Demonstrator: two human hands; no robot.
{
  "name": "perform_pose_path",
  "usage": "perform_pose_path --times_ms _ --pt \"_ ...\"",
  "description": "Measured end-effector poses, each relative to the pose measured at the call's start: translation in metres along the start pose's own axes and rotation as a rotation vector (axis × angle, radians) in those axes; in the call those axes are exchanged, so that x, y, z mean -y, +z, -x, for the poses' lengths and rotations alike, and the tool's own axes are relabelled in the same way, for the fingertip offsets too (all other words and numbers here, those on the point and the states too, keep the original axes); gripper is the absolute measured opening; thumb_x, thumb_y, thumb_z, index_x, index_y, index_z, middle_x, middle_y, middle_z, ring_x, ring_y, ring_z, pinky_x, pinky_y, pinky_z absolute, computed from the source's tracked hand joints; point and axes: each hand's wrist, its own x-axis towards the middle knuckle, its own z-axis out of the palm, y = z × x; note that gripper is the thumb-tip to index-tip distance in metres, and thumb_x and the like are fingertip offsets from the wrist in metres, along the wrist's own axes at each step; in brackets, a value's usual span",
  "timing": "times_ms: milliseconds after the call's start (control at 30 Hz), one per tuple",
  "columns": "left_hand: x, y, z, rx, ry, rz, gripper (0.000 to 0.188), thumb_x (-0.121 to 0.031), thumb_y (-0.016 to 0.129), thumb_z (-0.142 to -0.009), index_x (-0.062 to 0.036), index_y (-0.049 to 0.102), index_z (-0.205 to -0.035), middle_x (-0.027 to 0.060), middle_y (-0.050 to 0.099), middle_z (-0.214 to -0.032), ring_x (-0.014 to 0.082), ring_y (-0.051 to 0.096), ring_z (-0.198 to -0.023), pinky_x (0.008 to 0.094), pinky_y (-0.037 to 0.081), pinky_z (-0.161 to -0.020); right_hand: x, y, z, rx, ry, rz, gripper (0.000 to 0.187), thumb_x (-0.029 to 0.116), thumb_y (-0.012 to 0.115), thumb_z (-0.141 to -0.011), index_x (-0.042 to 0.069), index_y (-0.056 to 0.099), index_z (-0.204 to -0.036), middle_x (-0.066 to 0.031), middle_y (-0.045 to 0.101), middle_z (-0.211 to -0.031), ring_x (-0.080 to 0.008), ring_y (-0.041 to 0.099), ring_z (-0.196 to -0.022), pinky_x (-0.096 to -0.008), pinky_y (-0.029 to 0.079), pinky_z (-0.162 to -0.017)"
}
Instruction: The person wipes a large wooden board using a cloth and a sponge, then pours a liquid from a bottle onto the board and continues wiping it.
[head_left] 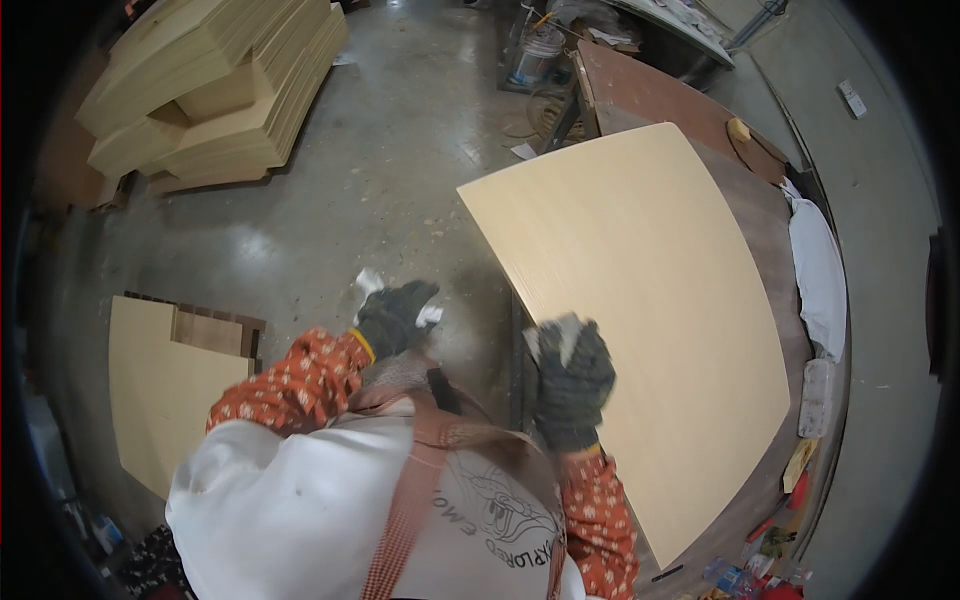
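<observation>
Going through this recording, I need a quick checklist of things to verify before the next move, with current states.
1. Left hand gloved, gripping a crumpled white piece: ok.
2. Right hand gloved, gripping a pale pad over the panel's left edge: ok.
3. Panel lying on the workbench: ok.
4. Panel apart from the white cloth at right: ok.
5. Panel's underside: cannot tell, hidden.

Gloved right hand (574,392) holding grey pad (550,338), pale panel (660,310) alongside, gloved left hand (396,318) holding white material (429,316)
</observation>
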Motion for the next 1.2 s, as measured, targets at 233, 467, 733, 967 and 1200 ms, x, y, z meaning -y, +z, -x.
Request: perform_pose_path --times_ms 233,467,733,967,1200 --pt "-0.008 0.004 0.014 0.031 -0.206 0.179 0.04 -0.034 0.065 -0.084 -0.0111 0.063 -0.117 0.0114 0.065 -0.112 0.0295 0.063 -0.099 0.0401 0.049 -0.085 0.017 0.1 -0.136 -0.02 -0.139 -0.304 0.04 0.016 0.05 -0.086 0.009 0.054 -0.125 -0.0301 0.049 -0.125 -0.0434 0.052 -0.104 -0.0545 0.041 -0.091" --pt "-0.013 -0.001 0.004 0.174 -0.277 0.236 0.044 -0.038 0.058 -0.088 -0.0083 0.061 -0.119 0.0125 0.064 -0.116 0.0294 0.06 -0.106 0.0398 0.047 -0.091 0.01 0.097 -0.128 0.015 -0.063 -0.326 0.049 0.019 0.057 -0.082 0.015 0.051 -0.13 -0.0308 0.049 -0.13 -0.0466 0.052 -0.11 -0.0545 0.042 -0.091" --pt "-0.017 -0.011 0.005 0.274 -0.429 0.297 0.045 -0.04 0.055 -0.089 -0.008 0.06 -0.12 0.0153 0.063 -0.117 0.0329 0.059 -0.108 0.0417 0.046 -0.093 -0.03 -0.001 0.011 0.04 -0.002 0.026 0.051 0.03 0.071 -0.078 0.022 0.057 -0.126 -0.0271 0.045 -0.132 -0.0437 0.052 -0.111 -0.0503 0.048 -0.081" --pt "-0.013 0.007 0.013 0.088 -0.444 0.468 0.04 -0.034 0.066 -0.084 -0.008 0.064 -0.115 0.0153 0.068 -0.107 0.0309 0.066 -0.097 0.0377 0.052 -0.085 0.008 0.04 -0.099 0.067 -0.118 -0.103 0.038 0.02 0.059 -0.087 0.015 0.054 -0.124 -0.0251 0.053 -0.118 -0.0427 0.054 -0.102 -0.0498 0.046 -0.083" --pt "-0.006 0.018 0.02 0.1 -0.454 0.476 0.036 -0.031 0.069 -0.083 -0.0081 0.065 -0.111 0.015 0.069 -0.099 0.0284 0.068 -0.091 0.0363 0.053 -0.079 0.043 0.089 -0.18 0.226 -0.105 -0.218 0.046 0.016 0.055 -0.082 0.013 0.052 -0.128 -0.0256 0.048 -0.131 -0.0432 0.047 -0.117 -0.0553 0.04 -0.094"
